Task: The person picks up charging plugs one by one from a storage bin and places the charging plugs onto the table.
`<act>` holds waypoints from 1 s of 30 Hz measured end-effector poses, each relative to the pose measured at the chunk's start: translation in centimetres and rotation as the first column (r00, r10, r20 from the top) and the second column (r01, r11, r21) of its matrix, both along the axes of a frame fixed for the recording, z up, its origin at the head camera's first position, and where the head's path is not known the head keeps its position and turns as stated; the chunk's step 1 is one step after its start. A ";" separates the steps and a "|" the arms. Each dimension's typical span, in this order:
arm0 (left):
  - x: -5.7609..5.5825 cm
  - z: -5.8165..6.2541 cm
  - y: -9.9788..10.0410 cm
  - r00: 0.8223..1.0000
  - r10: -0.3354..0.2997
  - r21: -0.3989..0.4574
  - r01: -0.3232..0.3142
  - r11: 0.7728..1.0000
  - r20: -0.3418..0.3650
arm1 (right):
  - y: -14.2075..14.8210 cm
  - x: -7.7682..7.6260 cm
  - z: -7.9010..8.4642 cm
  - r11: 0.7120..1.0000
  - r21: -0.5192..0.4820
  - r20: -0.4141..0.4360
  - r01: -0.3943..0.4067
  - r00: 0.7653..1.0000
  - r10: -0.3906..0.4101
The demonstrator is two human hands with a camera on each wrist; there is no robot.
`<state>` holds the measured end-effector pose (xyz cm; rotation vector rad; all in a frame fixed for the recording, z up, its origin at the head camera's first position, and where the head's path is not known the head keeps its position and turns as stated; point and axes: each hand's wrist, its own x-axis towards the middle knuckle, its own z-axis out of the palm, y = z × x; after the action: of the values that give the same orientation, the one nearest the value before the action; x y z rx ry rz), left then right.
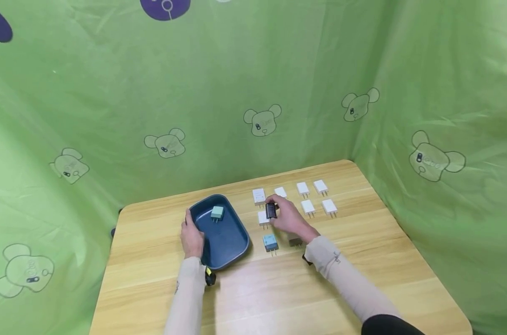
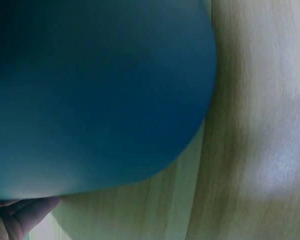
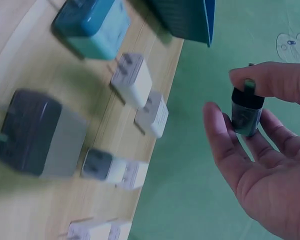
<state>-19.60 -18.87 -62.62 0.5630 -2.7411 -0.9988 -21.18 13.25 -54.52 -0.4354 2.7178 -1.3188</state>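
My right hand (image 1: pixel 290 218) pinches a small black plug-in charger (image 1: pixel 271 210) between thumb and fingers, above the table. The right wrist view shows the thumb on one end of this charger (image 3: pixel 247 112), with its metal prongs by the thumb. My left hand (image 1: pixel 192 237) holds the left rim of a dark blue plastic tub (image 1: pixel 226 242). Inside the tub lies a mint-green charger (image 1: pixel 217 213). Below the held charger a white charger (image 1: pixel 263 217) is partly covered. A blue charger (image 1: pixel 270 242) and a dark brownish charger (image 1: pixel 294 240) lie nearer me.
Several white chargers lie in rows at the back right, among them one charger (image 1: pixel 259 196) near the tub and another (image 1: pixel 330 207) at the right. Green curtains (image 1: pixel 220 93) with bear prints hang behind and beside the wooden table (image 1: pixel 278 298).
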 end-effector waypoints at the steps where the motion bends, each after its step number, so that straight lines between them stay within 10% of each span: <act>1: 0.0 0.0 0.0 1.000 0.001 -0.002 -0.001 1.000 -0.002 | 0.3 0.0 0.0 1.000 0.003 0.000 0.006 1.000 -0.006; 30: 0.0 0.1 -0.1 1.000 0.006 0.001 -0.006 1.000 -0.012 | 8.6 0.3 -0.8 0.991 0.067 -0.044 0.120 0.992 -0.117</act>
<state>-19.56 -18.94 -62.52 0.5626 -2.7274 -0.9985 -20.91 21.81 -55.31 -0.3020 2.8534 -1.2494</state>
